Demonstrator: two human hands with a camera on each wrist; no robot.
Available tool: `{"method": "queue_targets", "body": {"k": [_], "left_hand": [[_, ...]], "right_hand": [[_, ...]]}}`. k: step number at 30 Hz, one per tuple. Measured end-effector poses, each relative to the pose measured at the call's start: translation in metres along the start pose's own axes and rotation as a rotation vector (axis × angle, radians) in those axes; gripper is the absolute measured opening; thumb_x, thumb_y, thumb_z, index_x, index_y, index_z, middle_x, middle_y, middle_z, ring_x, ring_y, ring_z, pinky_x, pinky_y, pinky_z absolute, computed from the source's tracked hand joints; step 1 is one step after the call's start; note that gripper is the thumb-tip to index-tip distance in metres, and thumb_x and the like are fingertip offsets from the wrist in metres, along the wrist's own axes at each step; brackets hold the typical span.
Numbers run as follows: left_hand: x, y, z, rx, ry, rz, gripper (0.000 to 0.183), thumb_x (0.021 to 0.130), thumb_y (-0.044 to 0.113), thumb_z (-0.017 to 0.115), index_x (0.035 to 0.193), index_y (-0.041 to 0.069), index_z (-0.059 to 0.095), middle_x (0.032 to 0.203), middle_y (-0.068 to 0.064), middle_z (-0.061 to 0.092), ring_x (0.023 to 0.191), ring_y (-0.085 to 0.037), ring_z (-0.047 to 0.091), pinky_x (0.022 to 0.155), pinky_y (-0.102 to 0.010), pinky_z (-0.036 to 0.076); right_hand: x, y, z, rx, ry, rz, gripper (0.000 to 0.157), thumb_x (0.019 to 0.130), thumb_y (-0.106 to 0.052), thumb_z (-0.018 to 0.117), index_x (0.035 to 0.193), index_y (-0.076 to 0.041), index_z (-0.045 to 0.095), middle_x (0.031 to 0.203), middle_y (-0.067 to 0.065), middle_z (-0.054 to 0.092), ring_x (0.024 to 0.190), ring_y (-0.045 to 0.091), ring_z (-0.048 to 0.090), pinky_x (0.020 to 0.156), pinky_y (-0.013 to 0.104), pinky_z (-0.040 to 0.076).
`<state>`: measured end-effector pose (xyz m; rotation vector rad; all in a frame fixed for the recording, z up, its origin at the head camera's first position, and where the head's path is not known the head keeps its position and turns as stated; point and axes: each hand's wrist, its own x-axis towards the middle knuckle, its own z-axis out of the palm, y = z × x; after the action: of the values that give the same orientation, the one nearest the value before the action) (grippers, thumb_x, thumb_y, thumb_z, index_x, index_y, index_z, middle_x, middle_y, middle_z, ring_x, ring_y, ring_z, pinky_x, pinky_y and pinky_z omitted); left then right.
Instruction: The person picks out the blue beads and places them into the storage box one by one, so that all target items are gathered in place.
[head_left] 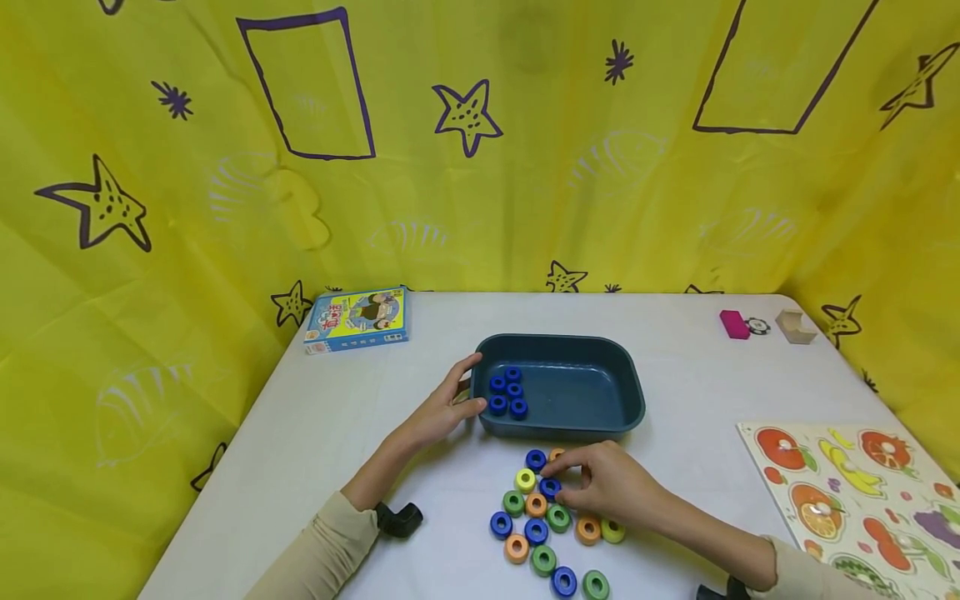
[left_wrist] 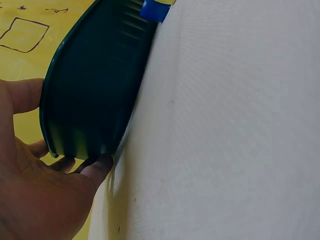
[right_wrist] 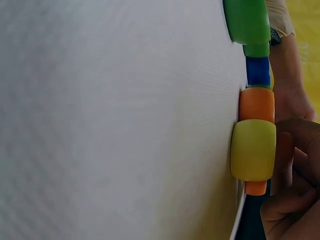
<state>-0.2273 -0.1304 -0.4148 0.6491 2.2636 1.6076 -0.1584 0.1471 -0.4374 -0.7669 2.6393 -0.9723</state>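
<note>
Near the bin your left hand is gripping, your right hand is pinching a blue ring, likely light, best held by its sides.

A curtained-off corner resembling a child's play spot — yellow sea-patterned curtains back and flank a white counter bearing a cartoon-covered box and fruit picture board — the building itself cannot be told.
</note>
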Motion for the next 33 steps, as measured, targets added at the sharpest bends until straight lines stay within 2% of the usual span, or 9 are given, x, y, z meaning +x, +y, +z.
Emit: {"method": "queue_targets", "body": {"k": [6,13,16,21,24,27,30,33], "left_hand": [[-0.001,0.000,0.000,0.007,-0.005,0.001,0.067,0.095,0.015,0.052,0.149,0.012,0.012,0.154,-0.011,0.007,0.135,-0.038,0.019,0.103,-0.058,0.020],[-0.001,0.002,0.000,0.015,-0.003,-0.010,0.067,0.096,0.014,0.051,0.149,0.011,0.011,0.154,-0.012,0.007,0.135,-0.038,0.019,0.103,-0.059,0.020],[-0.001,0.003,0.000,0.015,-0.002,-0.016,0.067,0.096,0.013,0.050,0.149,0.012,0.011,0.154,-0.012,0.007,0.135,-0.038,0.019,0.103,-0.059,0.019],[0.000,0.001,0.000,0.011,0.005,-0.016,0.067,0.095,0.014,0.051,0.149,0.013,0.012,0.154,-0.010,0.008,0.135,-0.036,0.020,0.103,-0.059,0.019],[0.001,0.001,-0.001,0.011,0.009,-0.016,0.067,0.095,0.014,0.052,0.149,0.013,0.013,0.154,-0.009,0.008,0.135,-0.036,0.020,0.103,-0.058,0.019],[0.001,0.000,0.000,0.014,0.006,-0.016,0.067,0.095,0.014,0.051,0.149,0.013,0.012,0.154,-0.009,0.007,0.136,-0.036,0.019,0.103,-0.058,0.019],[0.001,0.001,0.000,0.016,0.004,-0.021,0.067,0.095,0.014,0.051,0.149,0.013,0.012,0.154,-0.009,0.007,0.136,-0.037,0.019,0.103,-0.058,0.019],[0.000,0.001,0.000,0.022,0.005,-0.024,0.067,0.095,0.014,0.051,0.149,0.014,0.012,0.154,-0.009,0.007,0.136,-0.036,0.019,0.103,-0.058,0.019]], "right_hand": [[0.000,0.000,0.001,-0.016,0.001,-0.024,0.027,0.075,-0.022,0.074,0.100,-0.030,0.072,0.085,-0.019,0.062,0.047,0.004,0.046,0.042,0.022,0.038],[-0.002,-0.001,-0.002,-0.015,-0.014,0.021,0.026,0.075,-0.028,0.075,0.101,-0.033,0.071,0.084,-0.020,0.061,0.048,0.006,0.047,0.043,0.023,0.038],[-0.004,-0.005,-0.013,0.005,-0.009,0.022,0.026,0.076,-0.030,0.076,0.101,-0.033,0.071,0.088,-0.021,0.063,0.050,0.007,0.048,0.043,0.023,0.038],[-0.002,-0.015,-0.044,0.028,0.049,-0.023,0.027,0.076,-0.032,0.076,0.102,-0.032,0.069,0.080,-0.013,0.063,0.049,0.009,0.047,0.042,0.023,0.038],[0.008,-0.018,-0.063,0.035,0.093,-0.037,0.027,0.077,-0.031,0.076,0.103,-0.032,0.068,0.078,-0.010,0.062,0.049,0.011,0.048,0.042,0.023,0.038],[0.026,-0.012,-0.077,0.064,0.117,-0.049,0.028,0.077,-0.032,0.075,0.105,-0.029,0.068,0.086,-0.010,0.064,0.052,0.017,0.052,0.043,0.025,0.040],[0.048,0.000,-0.082,0.113,0.121,-0.041,0.029,0.078,-0.031,0.075,0.106,-0.026,0.069,0.089,-0.007,0.066,0.056,0.024,0.056,0.044,0.027,0.042],[0.072,0.014,-0.082,0.149,0.122,-0.009,0.030,0.078,-0.029,0.076,0.106,-0.021,0.069,0.094,-0.004,0.067,0.063,0.026,0.059,0.050,0.029,0.045]]}}
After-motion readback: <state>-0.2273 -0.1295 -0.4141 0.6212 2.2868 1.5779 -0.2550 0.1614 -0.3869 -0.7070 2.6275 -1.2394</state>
